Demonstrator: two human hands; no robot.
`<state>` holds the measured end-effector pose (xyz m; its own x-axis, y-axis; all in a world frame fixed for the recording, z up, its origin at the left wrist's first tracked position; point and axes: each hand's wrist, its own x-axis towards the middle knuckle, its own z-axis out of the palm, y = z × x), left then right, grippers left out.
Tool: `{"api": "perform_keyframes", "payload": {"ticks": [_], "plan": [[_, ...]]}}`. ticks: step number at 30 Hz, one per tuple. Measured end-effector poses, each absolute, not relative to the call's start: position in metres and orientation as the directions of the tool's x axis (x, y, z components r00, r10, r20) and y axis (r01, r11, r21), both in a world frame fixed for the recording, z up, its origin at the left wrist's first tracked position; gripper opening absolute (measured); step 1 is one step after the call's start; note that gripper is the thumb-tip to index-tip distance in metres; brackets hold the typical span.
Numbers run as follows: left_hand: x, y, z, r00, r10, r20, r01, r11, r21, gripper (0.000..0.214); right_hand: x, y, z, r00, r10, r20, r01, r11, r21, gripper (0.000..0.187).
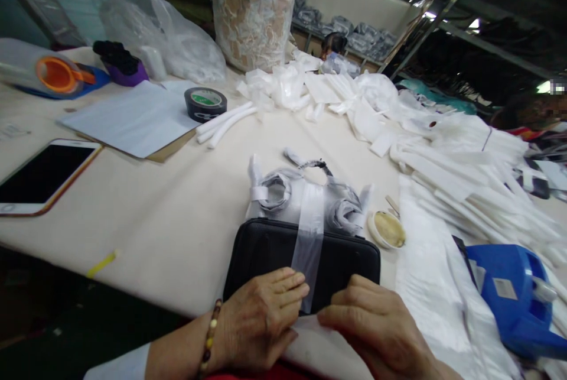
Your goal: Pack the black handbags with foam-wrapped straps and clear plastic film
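A black handbag [261, 250] lies at the table's front edge, with its wrapped handles [277, 191] pointing away from me. Over its middle runs a translucent white strip [308, 238]. My left hand [261, 318], a beaded bracelet at its wrist, rests flat on the bag's near left part, fingertips beside the strip. At the near right, my right hand [376, 324] is closed, its thumb and finger pinching the edge of a thin whitish sheet [310, 330] at the bag's near side. The fingers partly hide that edge.
A small dish [387, 229] of yellowish stuff sits right of the bag, before a blue tape dispenser [509, 297]. White foam sheets [478, 155] pile up at right. Farther left are a black tape roll [206, 104], papers [133, 117] and a phone [48, 173]. Another person's head shows behind.
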<state>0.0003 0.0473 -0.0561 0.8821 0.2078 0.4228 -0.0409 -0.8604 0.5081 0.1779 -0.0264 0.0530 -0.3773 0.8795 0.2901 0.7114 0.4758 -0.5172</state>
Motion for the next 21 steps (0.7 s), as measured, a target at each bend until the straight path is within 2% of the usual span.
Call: {"api": "perform_keyframes", "payload": {"ticks": [6,13,17,21], "plan": [[0.002,0.045,-0.059,0.849,0.223,0.479,-0.047,-0.871,0.490,0.032,0.176,-0.026,0.053,-0.387,0.886,0.255,0.737,0.463,-0.493,0.015],[0.003,0.044,-0.059,0.841,0.217,0.495,-0.060,-0.872,0.485,0.030,0.165,-0.035,0.037,-0.370,0.890,0.265,0.766,0.454,-0.455,0.020],[0.003,0.043,-0.061,0.858,0.197,0.474,-0.050,-0.887,0.460,0.030,0.155,-0.047,0.042,-0.425,0.834,0.353,0.771,0.538,-0.342,0.029],[0.003,0.044,-0.061,0.875,0.168,0.455,-0.048,-0.903,0.427,0.035,0.148,-0.058,0.052,-0.452,0.842,0.293,0.830,0.518,-0.208,0.034]]}}
